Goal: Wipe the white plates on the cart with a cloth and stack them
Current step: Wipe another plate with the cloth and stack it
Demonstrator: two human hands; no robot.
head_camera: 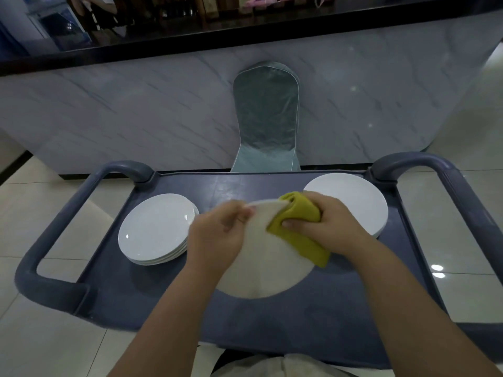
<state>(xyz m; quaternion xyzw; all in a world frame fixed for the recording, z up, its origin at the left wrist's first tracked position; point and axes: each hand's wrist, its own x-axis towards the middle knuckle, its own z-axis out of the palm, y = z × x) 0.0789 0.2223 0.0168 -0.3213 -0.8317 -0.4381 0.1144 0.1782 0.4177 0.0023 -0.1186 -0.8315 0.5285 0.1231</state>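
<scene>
Bare forearms (pixel 168 308); pale garment (pixel 272 365), perhaps trousers.

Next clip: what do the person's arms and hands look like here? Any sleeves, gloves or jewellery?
The left hand and right hand are both bare: no gloves, rings or watch visible. The left forearm and right forearm are uncovered down to the frame's bottom edge, so no sleeve shows. No markings or straps either.
</scene>
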